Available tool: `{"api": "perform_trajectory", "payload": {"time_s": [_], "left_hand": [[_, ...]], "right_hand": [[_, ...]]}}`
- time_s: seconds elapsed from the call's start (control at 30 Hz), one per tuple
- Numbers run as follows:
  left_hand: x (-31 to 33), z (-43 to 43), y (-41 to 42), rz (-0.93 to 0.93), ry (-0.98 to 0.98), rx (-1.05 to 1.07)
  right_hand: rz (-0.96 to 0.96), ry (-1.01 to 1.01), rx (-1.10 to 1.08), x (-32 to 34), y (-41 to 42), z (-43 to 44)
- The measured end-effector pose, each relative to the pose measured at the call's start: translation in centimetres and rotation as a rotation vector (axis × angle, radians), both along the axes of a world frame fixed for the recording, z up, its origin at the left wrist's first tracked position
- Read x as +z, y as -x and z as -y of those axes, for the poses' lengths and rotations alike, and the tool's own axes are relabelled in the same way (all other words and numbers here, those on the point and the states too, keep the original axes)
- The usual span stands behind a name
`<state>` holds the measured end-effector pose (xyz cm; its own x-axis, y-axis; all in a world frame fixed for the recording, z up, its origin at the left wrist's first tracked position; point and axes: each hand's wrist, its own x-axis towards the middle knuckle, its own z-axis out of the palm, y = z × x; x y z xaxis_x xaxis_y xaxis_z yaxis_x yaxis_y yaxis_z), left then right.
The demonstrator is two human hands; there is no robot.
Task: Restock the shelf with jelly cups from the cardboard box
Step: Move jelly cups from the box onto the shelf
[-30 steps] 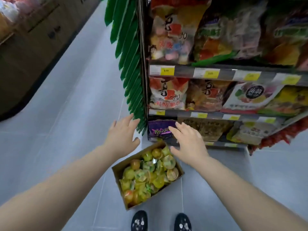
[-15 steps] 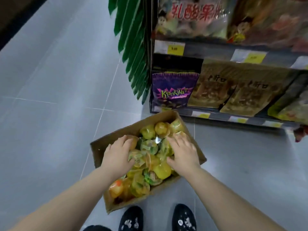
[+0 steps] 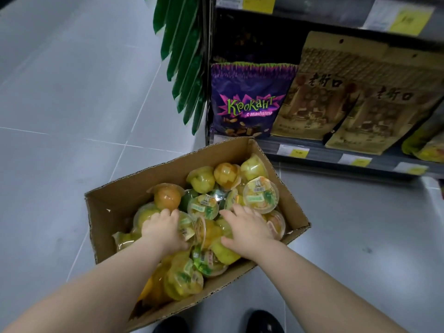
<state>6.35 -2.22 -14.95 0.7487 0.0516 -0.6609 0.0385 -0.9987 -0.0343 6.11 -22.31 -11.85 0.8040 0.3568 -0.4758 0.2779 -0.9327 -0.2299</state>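
By shelf (image 3: 317, 156) | cardboard box (image 3: 109, 212) axis diagonal | left hand (image 3: 163, 233), right hand (image 3: 249, 230) atop jelly cups (image 3: 259, 197), grip unclear

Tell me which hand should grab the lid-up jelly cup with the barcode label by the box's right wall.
Right. The right hand rests right beside that lid-up cup, fingers pointing toward it; the left hand is over the left half of the cardboard box, farther away.

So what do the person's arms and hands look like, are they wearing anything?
The left arm and right arm are bare up to the picture's edge, no sleeves showing. The left hand and right hand wear no gloves, and I see no rings, watch or bracelet.
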Motion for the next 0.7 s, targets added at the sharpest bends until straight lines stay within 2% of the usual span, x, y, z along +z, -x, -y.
{"api": "perform_trajectory", "payload": {"time_s": [0.2,0.4,0.6,0.7], "left_hand": [[-1.2,2.2,-0.4,0.014,-0.061,0.082],[-1.3,1.4,-0.3,0.097,-0.080,0.038],[1.0,0.6,-0.6,0.184,0.022,0.103],[2.0,-0.5,-1.0,0.218,0.156,0.194]], "right_hand": [[-0.034,0.073,-0.117,-0.2,1.3,0.9],[-0.122,0.137,-0.162,0.2,1.8,1.2],[-0.188,0.175,-0.129,-0.7,1.6,-0.8],[-0.196,0.231,-0.138,-1.1,1.4,-1.7]]}}
